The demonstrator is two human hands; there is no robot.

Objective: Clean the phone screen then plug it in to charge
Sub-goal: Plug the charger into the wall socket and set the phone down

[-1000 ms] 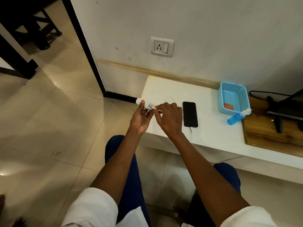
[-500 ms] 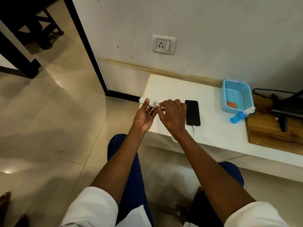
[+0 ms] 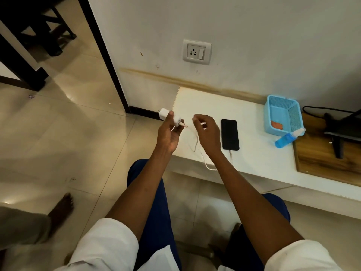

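A black phone (image 3: 230, 134) lies screen up on the white ledge (image 3: 254, 153), with a white cable (image 3: 207, 163) plugged into its near end. My left hand (image 3: 169, 133) grips a white charger adapter (image 3: 168, 118) just off the ledge's left edge; the cable's other end sits in the adapter. My right hand (image 3: 207, 132) hovers a little to the right of it, fingers loosely curled and apart, with nothing clearly held. A white wall socket (image 3: 197, 51) with a switch is on the wall above.
A blue basket (image 3: 283, 116) holding an orange cloth stands on the ledge at right, with a blue spray bottle (image 3: 287, 138) lying against it. Beyond lie a wooden board (image 3: 322, 163) and a black stand. Another person's bare foot (image 3: 60, 208) is on the tiled floor at left.
My right hand has let go of the cable plug at the adapter and moved right. The left hand keeps the adapter, lifted slightly. A foot has come into view at left.
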